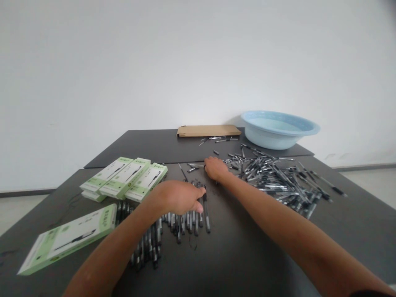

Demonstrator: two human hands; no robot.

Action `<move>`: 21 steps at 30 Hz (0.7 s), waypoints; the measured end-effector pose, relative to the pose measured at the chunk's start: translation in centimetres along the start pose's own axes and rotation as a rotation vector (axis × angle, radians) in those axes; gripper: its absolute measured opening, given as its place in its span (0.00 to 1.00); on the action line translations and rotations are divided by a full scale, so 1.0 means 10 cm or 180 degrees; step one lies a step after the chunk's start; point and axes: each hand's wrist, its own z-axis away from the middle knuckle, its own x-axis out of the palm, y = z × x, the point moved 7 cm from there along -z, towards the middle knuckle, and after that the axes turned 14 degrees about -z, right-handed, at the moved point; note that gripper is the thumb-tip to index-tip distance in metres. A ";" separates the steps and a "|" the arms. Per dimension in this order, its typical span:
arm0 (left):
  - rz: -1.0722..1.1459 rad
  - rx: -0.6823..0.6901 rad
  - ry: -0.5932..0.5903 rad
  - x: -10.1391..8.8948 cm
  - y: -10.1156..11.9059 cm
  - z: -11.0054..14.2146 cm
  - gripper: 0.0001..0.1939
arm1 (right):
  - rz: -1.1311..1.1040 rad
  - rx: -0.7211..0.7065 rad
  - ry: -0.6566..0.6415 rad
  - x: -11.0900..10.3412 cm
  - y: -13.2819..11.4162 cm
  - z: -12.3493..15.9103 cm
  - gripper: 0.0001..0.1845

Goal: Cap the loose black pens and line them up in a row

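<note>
My left hand (182, 198) is low over a row of black-and-clear pens (182, 225), palm down. Its thumb and forefinger are apart, close beside the pen (206, 212) at the row's right end; the other fingers are hidden. Farther forward, my right hand (215, 168) rests at the table with its fingers curled down. A pen (196, 166) sticks out to the left from under those fingertips, which are partly hidden. A second band of pens (148, 245), closely lined up, lies partly behind my left forearm.
Loose pens (275, 177) form a heap on the right. On the left are several green-and-white pen boxes (131, 175) and a nearer single box (72, 235). A light blue basin (278, 136) and flat brown cardboard (208, 131) stand at the back of the dark table (235, 251).
</note>
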 end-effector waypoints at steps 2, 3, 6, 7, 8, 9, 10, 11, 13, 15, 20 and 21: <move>-0.0036 0.0009 -0.0038 0.01 -0.01 0.02 0.27 | -0.0104 0.0014 0.0128 -0.10 0.05 0.05 0.14; -0.0061 0.0018 -0.0068 0.01 -0.01 0.02 0.27 | -0.0172 0.0023 0.0206 -0.16 0.09 0.09 0.13; -0.0114 0.0043 -0.0091 0.01 -0.02 0.03 0.28 | -0.0423 0.0016 0.0425 -0.39 0.19 0.26 0.13; -0.0116 0.0042 -0.0086 0.00 -0.03 0.03 0.28 | -0.0523 -0.0022 0.0467 -0.46 0.21 0.34 0.12; -0.0114 0.0031 -0.0088 0.00 -0.03 0.03 0.28 | -0.0628 -0.0088 0.0486 -0.52 0.23 0.43 0.12; -0.0109 0.0015 -0.0092 0.00 -0.04 0.03 0.28 | -0.0731 -0.0177 0.0481 -0.57 0.24 0.52 0.11; -0.0105 -0.0007 -0.0093 0.00 -0.04 0.02 0.28 | -0.0846 -0.0277 0.0452 -0.60 0.25 0.61 0.10; -0.0097 -0.0024 -0.0093 0.00 -0.05 0.02 0.28 | -0.0984 -0.0362 0.0435 -0.62 0.26 0.70 0.09; -0.0069 -0.0037 -0.0103 0.00 -0.05 -0.01 0.28 | -0.1576 -0.0530 0.0449 -0.64 0.28 0.85 0.07; -0.0020 -0.0034 -0.0112 0.01 -0.06 -0.04 0.29 | -0.2376 -0.0641 0.0409 -0.62 0.30 0.95 0.06; 0.0128 -0.0160 -0.0147 0.07 -0.09 -0.14 0.35 | -0.3611 -0.0783 -0.0146 -0.46 0.16 1.05 0.05; 0.0135 -0.0183 -0.0160 0.08 -0.10 -0.16 0.36 | -0.3538 -0.0822 -0.0236 -0.43 0.11 1.06 0.04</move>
